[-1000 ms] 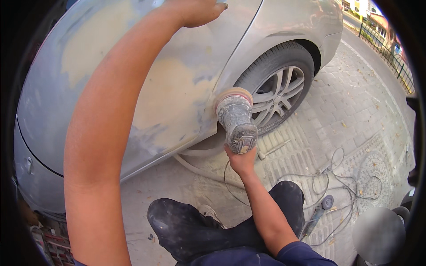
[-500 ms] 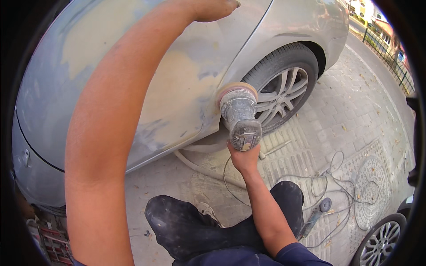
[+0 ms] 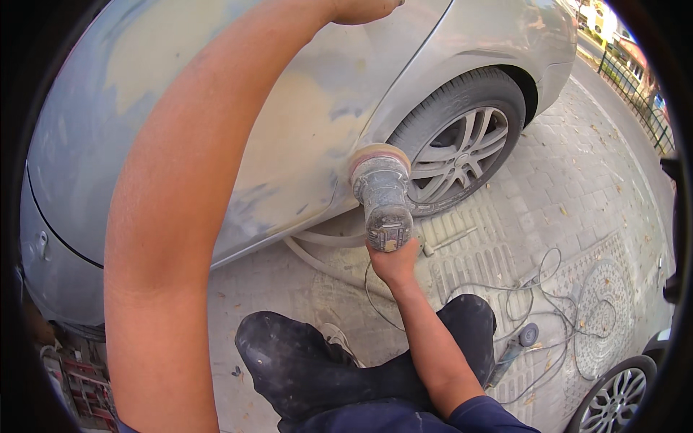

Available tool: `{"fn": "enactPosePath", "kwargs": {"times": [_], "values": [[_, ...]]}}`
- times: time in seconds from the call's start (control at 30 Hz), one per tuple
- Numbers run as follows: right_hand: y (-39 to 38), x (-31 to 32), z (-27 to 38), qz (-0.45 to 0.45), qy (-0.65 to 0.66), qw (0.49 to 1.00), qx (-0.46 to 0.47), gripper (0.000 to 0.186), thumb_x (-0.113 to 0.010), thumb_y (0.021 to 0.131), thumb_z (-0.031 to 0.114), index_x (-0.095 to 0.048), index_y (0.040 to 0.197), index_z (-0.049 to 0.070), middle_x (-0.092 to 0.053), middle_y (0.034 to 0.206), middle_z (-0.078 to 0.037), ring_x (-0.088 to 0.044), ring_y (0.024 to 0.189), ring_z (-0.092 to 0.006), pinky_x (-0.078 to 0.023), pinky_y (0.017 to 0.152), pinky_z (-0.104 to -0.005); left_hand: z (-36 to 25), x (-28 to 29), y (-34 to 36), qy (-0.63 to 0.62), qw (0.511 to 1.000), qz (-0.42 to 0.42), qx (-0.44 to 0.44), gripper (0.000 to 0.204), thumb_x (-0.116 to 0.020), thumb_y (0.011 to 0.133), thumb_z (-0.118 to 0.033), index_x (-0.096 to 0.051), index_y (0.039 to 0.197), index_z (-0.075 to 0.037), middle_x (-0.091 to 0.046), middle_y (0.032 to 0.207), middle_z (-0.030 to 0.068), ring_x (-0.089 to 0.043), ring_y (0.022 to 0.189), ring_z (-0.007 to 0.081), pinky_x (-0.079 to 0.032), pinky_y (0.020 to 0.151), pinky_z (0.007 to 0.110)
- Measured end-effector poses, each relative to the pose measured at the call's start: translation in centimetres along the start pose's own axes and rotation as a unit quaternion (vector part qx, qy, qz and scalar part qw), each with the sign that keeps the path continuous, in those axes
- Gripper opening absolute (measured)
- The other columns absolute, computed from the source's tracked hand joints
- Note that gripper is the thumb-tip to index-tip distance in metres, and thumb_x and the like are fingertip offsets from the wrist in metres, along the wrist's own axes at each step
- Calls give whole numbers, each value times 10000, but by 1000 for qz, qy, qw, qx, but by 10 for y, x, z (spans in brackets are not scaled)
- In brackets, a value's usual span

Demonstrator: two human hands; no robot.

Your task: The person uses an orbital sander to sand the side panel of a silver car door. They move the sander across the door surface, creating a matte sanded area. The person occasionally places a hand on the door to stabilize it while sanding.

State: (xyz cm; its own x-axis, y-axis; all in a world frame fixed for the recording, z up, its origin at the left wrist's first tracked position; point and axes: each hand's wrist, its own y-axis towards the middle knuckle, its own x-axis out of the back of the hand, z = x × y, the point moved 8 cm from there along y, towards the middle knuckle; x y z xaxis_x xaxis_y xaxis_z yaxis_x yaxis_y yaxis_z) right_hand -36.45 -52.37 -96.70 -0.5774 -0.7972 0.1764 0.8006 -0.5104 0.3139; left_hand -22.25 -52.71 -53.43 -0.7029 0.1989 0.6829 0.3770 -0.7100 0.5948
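Note:
My right hand (image 3: 394, 261) is wrapped round the rear end of a dusty grey power sander (image 3: 388, 189). The sander's round pad (image 3: 380, 153) is against the lower rear corner of the silver car's door, beside the wheel arch. Tan filler patches and bluish-grey sanded areas cover the door panel (image 3: 281, 159). Reaching across the door, my left arm ends in my left hand (image 3: 364, 10) at the upper edge of the view. Its thumb side shows stretched out against the panel; the other fingers are cut off or hidden.
The car's wheel (image 3: 462, 155) stands just right of the sander. A pale hose (image 3: 325, 268) runs under the sill. A second power tool (image 3: 514, 351) and looped cables (image 3: 556, 292) lie on the dusty paving at right. Another car's wheel (image 3: 617, 400) shows at lower right.
The sander has shifted a little left and down along the door's rear corner, with my right hand on it. My left hand stays on the panel; the whole view has moved slightly.

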Motion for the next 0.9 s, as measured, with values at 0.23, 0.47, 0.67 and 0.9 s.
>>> {"fn": "enactPosePath", "kwargs": {"times": [0.23,0.47,0.67,0.9], "values": [[-18,-24,-36,25,-2,1000,3,373,-822,696,53,-760,1062,24,-782,986,-207,-770,953,-412,-606,824,-431,-1,0,0,9,1000,3,-3,678,-735,945,-381,-534,1420,59,-584,1419,263,-530,1359,412,-424,1154,516],[-33,-43,-51,33,14,999,6,386,-829,700,64,-747,1076,32,-778,1022,-211,-765,963,-413,-605,841,-450,-3,6,-7,-6,1000,-20,-23,696,-738,945,-372,-517,1442,62,-575,1429,266,-527,1361,415,-418,1160,518],[-20,-37,-39,17,30,999,15,344,-834,721,75,-754,1054,35,-784,1026,-199,-773,960,-397,-606,824,-427,0,0,-1,0,1000,-4,-12,699,-734,947,-372,-511,1448,62,-569,1434,267,-519,1370,414,-409,1169,514],[-22,-30,-55,40,4,998,-43,349,-829,715,67,-756,1054,36,-780,1023,-207,-769,979,-395,-602,839,-431,-3,0,2,7,1000,16,-1,721,-736,946,-386,-496,1456,64,-561,1442,266,-510,1380,419,-405,1174,514]]}}
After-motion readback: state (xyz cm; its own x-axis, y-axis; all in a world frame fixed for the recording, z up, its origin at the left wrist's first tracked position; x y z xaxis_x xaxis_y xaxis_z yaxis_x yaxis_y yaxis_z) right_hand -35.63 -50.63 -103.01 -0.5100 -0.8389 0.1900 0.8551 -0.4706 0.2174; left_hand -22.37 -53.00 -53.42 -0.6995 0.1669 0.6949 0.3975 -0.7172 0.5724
